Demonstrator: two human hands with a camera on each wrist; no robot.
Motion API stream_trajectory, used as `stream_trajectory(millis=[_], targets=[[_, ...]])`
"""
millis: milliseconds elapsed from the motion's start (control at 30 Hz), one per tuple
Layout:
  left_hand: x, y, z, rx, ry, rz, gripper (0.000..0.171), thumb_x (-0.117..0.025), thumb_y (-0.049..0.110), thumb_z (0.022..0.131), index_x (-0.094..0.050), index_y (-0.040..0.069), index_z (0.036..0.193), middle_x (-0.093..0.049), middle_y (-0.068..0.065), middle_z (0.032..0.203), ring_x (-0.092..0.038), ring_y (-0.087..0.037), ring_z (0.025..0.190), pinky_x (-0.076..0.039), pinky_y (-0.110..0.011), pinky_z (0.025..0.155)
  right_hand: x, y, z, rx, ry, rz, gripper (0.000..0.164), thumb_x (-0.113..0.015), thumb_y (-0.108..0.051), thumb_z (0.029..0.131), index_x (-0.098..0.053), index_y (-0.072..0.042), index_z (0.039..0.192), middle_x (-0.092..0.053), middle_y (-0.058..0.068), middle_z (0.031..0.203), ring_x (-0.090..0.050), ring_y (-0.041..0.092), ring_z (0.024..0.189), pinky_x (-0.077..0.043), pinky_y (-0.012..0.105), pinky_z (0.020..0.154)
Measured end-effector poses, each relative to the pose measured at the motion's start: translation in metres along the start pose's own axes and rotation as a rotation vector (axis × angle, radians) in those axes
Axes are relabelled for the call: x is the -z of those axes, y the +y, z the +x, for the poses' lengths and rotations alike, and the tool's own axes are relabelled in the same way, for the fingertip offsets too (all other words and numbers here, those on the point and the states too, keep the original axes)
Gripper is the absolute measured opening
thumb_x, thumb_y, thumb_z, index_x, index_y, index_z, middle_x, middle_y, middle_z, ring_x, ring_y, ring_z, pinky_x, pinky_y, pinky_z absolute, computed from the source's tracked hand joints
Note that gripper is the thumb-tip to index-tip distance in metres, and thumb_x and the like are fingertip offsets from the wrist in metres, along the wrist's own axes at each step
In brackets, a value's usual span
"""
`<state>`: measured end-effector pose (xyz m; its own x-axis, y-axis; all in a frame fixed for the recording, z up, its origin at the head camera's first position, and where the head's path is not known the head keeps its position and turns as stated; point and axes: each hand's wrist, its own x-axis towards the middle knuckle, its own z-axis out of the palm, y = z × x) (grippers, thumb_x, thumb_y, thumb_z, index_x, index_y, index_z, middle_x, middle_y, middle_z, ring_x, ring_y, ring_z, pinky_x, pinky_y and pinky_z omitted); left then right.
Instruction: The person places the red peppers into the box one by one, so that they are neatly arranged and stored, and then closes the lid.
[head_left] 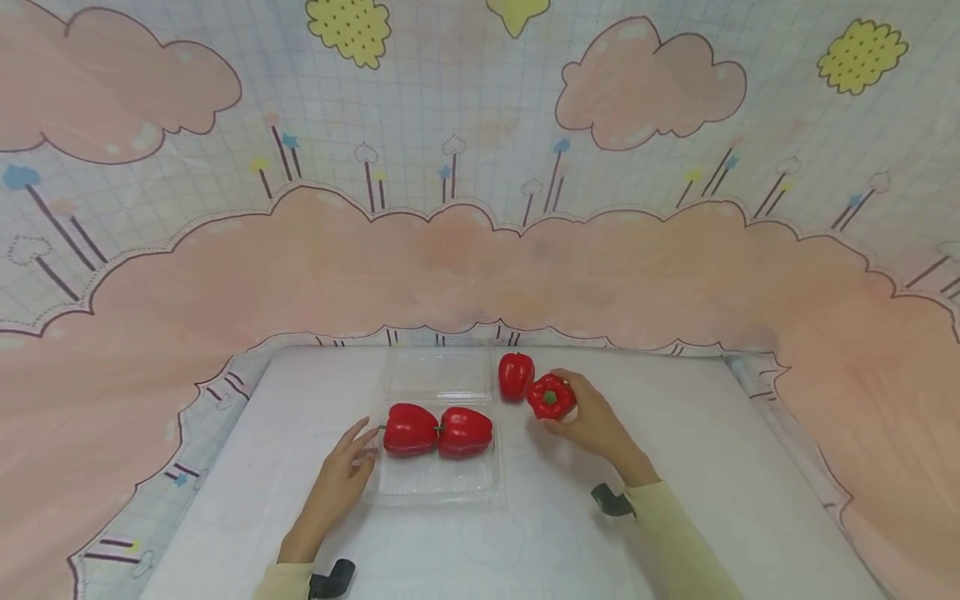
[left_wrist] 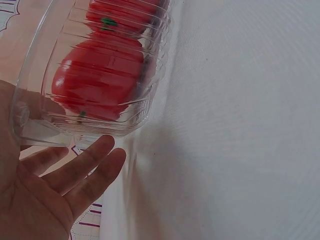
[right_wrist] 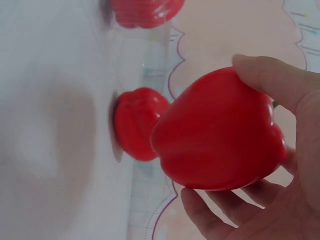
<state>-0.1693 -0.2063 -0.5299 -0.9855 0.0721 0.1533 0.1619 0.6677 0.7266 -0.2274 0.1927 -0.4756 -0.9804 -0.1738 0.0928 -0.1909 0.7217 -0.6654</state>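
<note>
Two red bell peppers lie side by side in a clear plastic clamshell box (head_left: 438,485), the left pepper (head_left: 409,431) and the right pepper (head_left: 467,433) meeting at a green stem. My left hand (head_left: 341,479) is at the box's left side, fingers extended by its wall; the left wrist view shows the fingertips (left_wrist: 106,145) right under the box's corner. My right hand (head_left: 594,421) grips a third bell pepper (head_left: 550,397) between thumb and fingers, stem end facing the head camera. The right wrist view shows this held pepper (right_wrist: 220,132) raised off the table.
Another red bell pepper (head_left: 516,376) sits on the white table (head_left: 675,433), right of the box and close behind the held one. The box's lid (head_left: 438,375) lies folded back toward the far table edge. A cloud-patterned cloth (head_left: 480,267) hangs behind the table.
</note>
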Motion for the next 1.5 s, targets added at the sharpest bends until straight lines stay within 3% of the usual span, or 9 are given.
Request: stream_trajectory(millis=[267, 600, 833, 1033, 1267, 1500], targets=[[-0.002, -0.002, 0.0, -0.01, 0.017, 0.007, 0.045, -0.056, 0.006, 0.096, -0.051, 0.003, 0.141, -0.038, -0.013, 0.156, -0.066, -0.032, 0.115, -0.058, -0.045, 0.091, -0.001, -0.01, -0.005, -0.036, 0.012, 0.096, 0.089, -0.085, -0.036, 0.073, -0.037, -0.022, 0.146, -0.046, 0.007, 0.148, -0.043, 0.031, 0.138, -0.054, 0.053, 0.098], [-0.002, -0.004, 0.001, -0.004, 0.008, 0.013, 0.046, -0.055, 0.008, 0.096, -0.05, 0.004, 0.142, -0.037, -0.012, 0.156, -0.065, -0.032, 0.116, -0.057, -0.046, 0.092, -0.006, -0.02, -0.007, -0.024, -0.01, 0.279, 0.087, -0.085, -0.021, 0.074, -0.038, -0.029, 0.146, -0.046, 0.006, 0.147, -0.042, 0.031, 0.137, -0.054, 0.055, 0.097], [-0.001, -0.002, 0.001, 0.001, 0.013, 0.027, 0.046, -0.055, 0.008, 0.097, -0.05, 0.004, 0.142, -0.037, -0.013, 0.156, -0.065, -0.032, 0.116, -0.057, -0.046, 0.093, -0.017, -0.026, -0.007, -0.027, -0.014, 0.305, 0.087, -0.087, -0.029, 0.072, -0.04, -0.028, 0.145, -0.048, 0.006, 0.144, -0.045, 0.03, 0.133, -0.058, 0.05, 0.093], [-0.002, -0.002, 0.0, -0.003, 0.01, 0.016, 0.046, -0.056, 0.005, 0.096, -0.051, 0.003, 0.141, -0.037, -0.014, 0.156, -0.065, -0.033, 0.116, -0.057, -0.046, 0.092, -0.025, -0.031, -0.01, -0.022, -0.02, 0.32, 0.087, -0.088, -0.026, 0.071, -0.041, -0.03, 0.144, -0.049, 0.005, 0.143, -0.046, 0.029, 0.132, -0.057, 0.051, 0.094], [-0.003, -0.004, 0.0, -0.009, 0.015, 0.021, 0.045, -0.055, 0.006, 0.096, -0.051, 0.003, 0.141, -0.037, -0.014, 0.156, -0.065, -0.033, 0.115, -0.057, -0.046, 0.092, -0.03, -0.039, -0.014, 0.021, -0.013, 0.359, 0.083, -0.086, -0.018, 0.072, -0.042, -0.022, 0.142, -0.05, 0.006, 0.143, -0.048, 0.031, 0.132, -0.055, 0.054, 0.097], [-0.004, -0.005, 0.0, -0.002, 0.011, 0.02, 0.045, -0.055, 0.007, 0.096, -0.051, 0.004, 0.141, -0.036, -0.013, 0.157, -0.065, -0.032, 0.116, -0.057, -0.046, 0.092, -0.035, -0.044, -0.016, 0.046, -0.022, 0.361, 0.078, -0.086, -0.023, 0.072, -0.046, -0.025, 0.139, -0.054, 0.005, 0.139, -0.052, 0.028, 0.126, -0.059, 0.046, 0.092]])
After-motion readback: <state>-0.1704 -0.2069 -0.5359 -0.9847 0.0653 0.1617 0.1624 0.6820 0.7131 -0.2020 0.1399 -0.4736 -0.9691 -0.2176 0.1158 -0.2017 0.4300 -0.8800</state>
